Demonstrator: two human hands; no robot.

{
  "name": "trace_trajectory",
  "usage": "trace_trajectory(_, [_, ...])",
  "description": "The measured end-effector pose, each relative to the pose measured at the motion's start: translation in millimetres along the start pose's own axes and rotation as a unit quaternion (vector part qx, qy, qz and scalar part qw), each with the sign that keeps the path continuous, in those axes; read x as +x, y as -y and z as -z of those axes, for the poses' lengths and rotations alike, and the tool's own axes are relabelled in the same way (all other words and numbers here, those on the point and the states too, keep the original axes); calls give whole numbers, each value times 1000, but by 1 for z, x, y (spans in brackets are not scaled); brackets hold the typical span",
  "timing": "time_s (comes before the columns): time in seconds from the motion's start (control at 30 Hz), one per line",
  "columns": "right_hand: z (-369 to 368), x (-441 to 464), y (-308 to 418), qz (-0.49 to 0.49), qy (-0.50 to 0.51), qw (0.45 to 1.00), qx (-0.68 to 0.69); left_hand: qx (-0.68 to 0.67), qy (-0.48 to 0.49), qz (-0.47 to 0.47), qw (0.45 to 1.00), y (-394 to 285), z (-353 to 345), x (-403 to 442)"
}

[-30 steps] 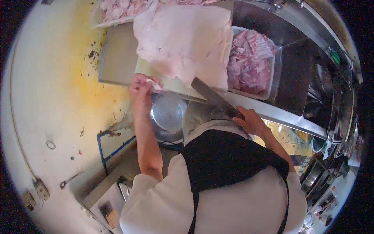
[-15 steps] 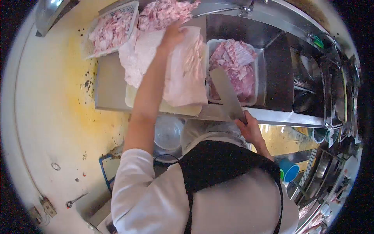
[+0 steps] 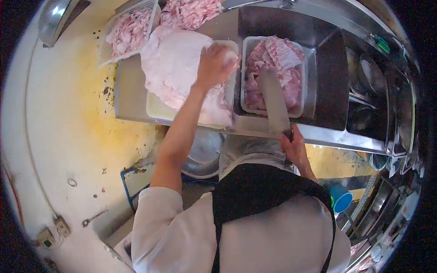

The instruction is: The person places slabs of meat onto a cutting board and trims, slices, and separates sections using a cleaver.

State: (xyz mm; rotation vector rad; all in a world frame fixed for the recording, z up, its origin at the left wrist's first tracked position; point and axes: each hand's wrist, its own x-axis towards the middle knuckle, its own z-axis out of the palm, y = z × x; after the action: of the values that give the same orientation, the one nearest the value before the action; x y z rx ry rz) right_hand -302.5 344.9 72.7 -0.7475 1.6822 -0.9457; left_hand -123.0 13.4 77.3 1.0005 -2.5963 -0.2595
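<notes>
A large pale slab of meat (image 3: 175, 57) lies on a light cutting board (image 3: 157, 108) at the counter's edge. My left hand (image 3: 216, 63) is on the slab's right part, fingers curled round its folded edge. In my right hand (image 3: 295, 148), low at the counter's front, is the handle of a broad-bladed knife (image 3: 275, 102). The blade points away from me and overlaps the view of a white tub (image 3: 244, 98) that holds reddish meat pieces (image 3: 284, 57).
A white perforated basket (image 3: 105, 52) of meat scraps stands at the back left, beside a heap of scraps (image 3: 191, 13). A steel sink (image 3: 327, 82) surrounds the tub. Below the counter are a metal bowl (image 3: 202, 152) and a blue bucket (image 3: 341, 200).
My left hand went from beside the board up onto the slab, then to its right part. The slab's right side is now folded. The knife swung to point away over the tub.
</notes>
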Motion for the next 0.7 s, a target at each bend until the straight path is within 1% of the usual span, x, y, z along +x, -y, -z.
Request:
trace_trajectory(0.03, [3, 4, 0, 9, 2, 1000, -2, 29, -41, -6, 999, -18, 4, -21])
trace_trajectory(0.1, [9, 15, -2, 34, 17, 999, -7, 53, -12, 80, 995, -36, 3, -74])
trace_trajectory(0.13, [12, 20, -4, 47, 23, 999, -9, 59, -20, 147, 987, -42, -2, -103])
trace_trajectory(0.17, [14, 27, -7, 40, 31, 999, -15, 64, -27, 212, 975, -45, -9, -126])
trace_trajectory(0.2, [16, 34, -10, 31, 36, 999, -21, 42, -46, 246, 967, -45, -13, -142])
trace_trajectory(0.23, [16, 40, -14, 20, 41, 999, -29, 18, -65, 279, 958, -45, -14, -154])
trace_trajectory(0.27, [15, 44, -20, 54, 30, 997, -47, -7, -83, 315, 946, -47, -18, -167])
trace_trajectory(0.3, [13, 50, -26, 90, 18, 994, -66, 6, -69, 340, 938, -56, -19, -170])
trace_trajectory(0.37, [12, 62, -35, 113, 16, 987, -109, 34, -45, 384, 921, -81, -23, -163])
trace_trajectory(0.47, [13, 75, -34, 91, 46, 984, -146, 76, -29, 357, 931, -111, -23, -169])
trace_trajectory(0.5, [12, 76, -19, 97, 59, 984, -134, 79, -34, 334, 939, -105, -24, -173])
trace_trajectory(0.57, [11, 71, 5, 78, 92, 989, -85, 83, -42, 291, 952, -84, -22, -191])
trace_trajectory(0.63, [9, 67, 19, 33, 130, 991, -7, 51, -22, 243, 968, -62, 5, -198])
trace_trajectory(0.7, [8, 69, 12, 61, 125, 990, 15, 45, 9, 199, 979, -43, 43, -209])
